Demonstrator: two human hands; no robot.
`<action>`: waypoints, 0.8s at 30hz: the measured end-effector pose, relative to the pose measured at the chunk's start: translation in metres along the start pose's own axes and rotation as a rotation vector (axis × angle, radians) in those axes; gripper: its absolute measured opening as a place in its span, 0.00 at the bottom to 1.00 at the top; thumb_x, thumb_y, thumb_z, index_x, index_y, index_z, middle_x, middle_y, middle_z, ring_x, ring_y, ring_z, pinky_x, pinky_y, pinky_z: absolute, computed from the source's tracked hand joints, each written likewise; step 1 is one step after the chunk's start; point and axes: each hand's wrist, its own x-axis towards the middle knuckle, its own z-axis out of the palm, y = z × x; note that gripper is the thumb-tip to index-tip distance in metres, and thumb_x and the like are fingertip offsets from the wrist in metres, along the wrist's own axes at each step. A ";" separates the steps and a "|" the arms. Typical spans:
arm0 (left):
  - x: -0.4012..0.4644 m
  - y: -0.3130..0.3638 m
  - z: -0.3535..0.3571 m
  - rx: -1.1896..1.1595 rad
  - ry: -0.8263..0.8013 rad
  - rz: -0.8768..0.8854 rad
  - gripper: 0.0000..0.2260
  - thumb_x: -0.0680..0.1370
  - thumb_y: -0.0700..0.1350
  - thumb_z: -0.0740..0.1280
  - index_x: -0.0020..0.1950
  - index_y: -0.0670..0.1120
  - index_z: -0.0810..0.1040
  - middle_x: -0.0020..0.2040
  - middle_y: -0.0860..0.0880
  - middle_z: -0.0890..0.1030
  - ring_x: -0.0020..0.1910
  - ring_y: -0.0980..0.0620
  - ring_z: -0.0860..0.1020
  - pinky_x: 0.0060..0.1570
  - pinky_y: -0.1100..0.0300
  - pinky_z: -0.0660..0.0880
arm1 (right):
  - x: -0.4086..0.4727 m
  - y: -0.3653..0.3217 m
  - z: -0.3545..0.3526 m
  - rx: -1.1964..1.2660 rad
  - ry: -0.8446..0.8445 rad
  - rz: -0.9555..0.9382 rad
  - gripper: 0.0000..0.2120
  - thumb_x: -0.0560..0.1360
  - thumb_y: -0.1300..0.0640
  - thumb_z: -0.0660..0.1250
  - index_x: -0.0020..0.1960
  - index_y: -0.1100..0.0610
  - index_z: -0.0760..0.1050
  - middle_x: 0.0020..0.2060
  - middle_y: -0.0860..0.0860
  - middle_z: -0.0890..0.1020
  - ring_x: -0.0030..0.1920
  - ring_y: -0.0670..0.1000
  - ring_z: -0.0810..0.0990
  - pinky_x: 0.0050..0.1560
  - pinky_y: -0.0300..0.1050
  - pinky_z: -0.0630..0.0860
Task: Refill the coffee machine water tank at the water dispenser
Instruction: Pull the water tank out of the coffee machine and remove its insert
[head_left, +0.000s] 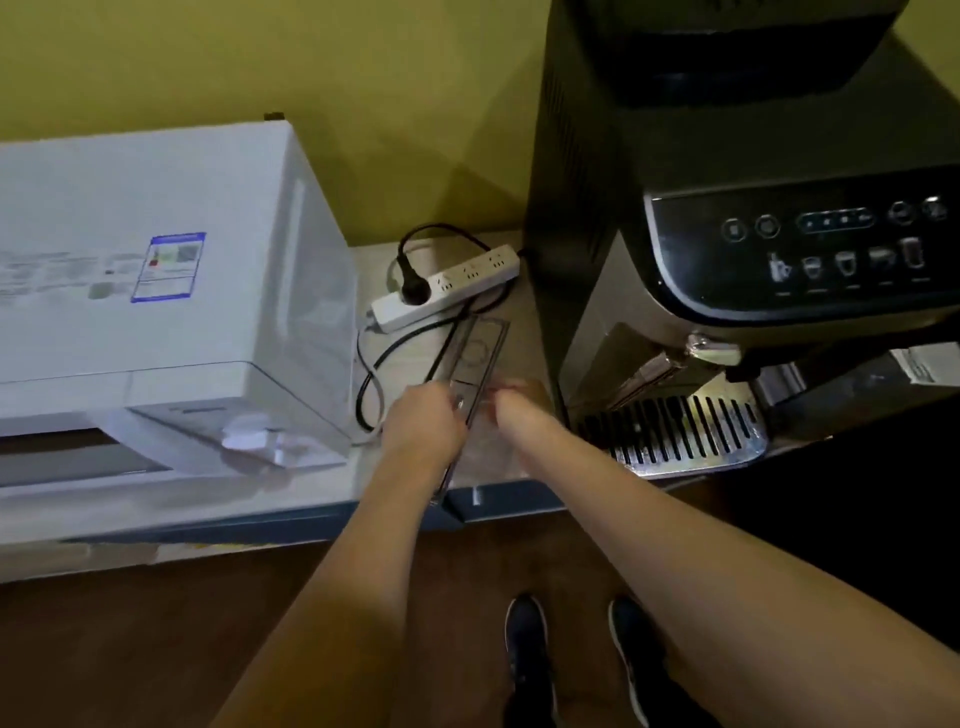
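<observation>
The clear water tank (478, 348) stands on the counter, just left of the dark coffee machine (727, 260). Its long narrow top with a dark rim points away from me. My left hand (423, 415) grips the tank's left side near its front end. Against the right side, my right hand (514, 402) has its fingers curled around the wall and is partly blurred. The clear walls make the water level impossible to tell.
A large white box-shaped appliance (156, 291) fills the counter's left. A white power strip (447, 288) with a black plug and looping cables lies behind the tank. The coffee machine's slotted drip tray (675, 431) juts out on the right. Below are the wooden floor and my shoes (524, 654).
</observation>
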 end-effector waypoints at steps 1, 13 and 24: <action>0.011 0.000 0.009 0.021 -0.022 0.013 0.05 0.76 0.42 0.66 0.45 0.42 0.80 0.44 0.41 0.81 0.43 0.42 0.80 0.40 0.54 0.74 | 0.013 0.006 0.001 0.001 0.022 -0.003 0.13 0.81 0.61 0.59 0.40 0.53 0.76 0.50 0.59 0.82 0.56 0.60 0.80 0.63 0.58 0.76; 0.021 0.012 0.020 0.053 0.078 0.037 0.07 0.79 0.39 0.62 0.50 0.38 0.78 0.47 0.39 0.77 0.45 0.41 0.78 0.39 0.53 0.71 | 0.020 0.016 -0.022 -0.071 -0.010 -0.067 0.11 0.81 0.61 0.58 0.46 0.49 0.75 0.57 0.57 0.80 0.59 0.58 0.79 0.64 0.57 0.75; -0.124 0.188 0.033 -0.020 -0.232 0.398 0.06 0.78 0.50 0.62 0.45 0.50 0.76 0.39 0.50 0.79 0.38 0.52 0.78 0.36 0.56 0.76 | -0.093 0.039 -0.260 -1.261 -0.202 -0.474 0.15 0.76 0.59 0.61 0.60 0.52 0.78 0.52 0.54 0.82 0.51 0.55 0.81 0.53 0.56 0.80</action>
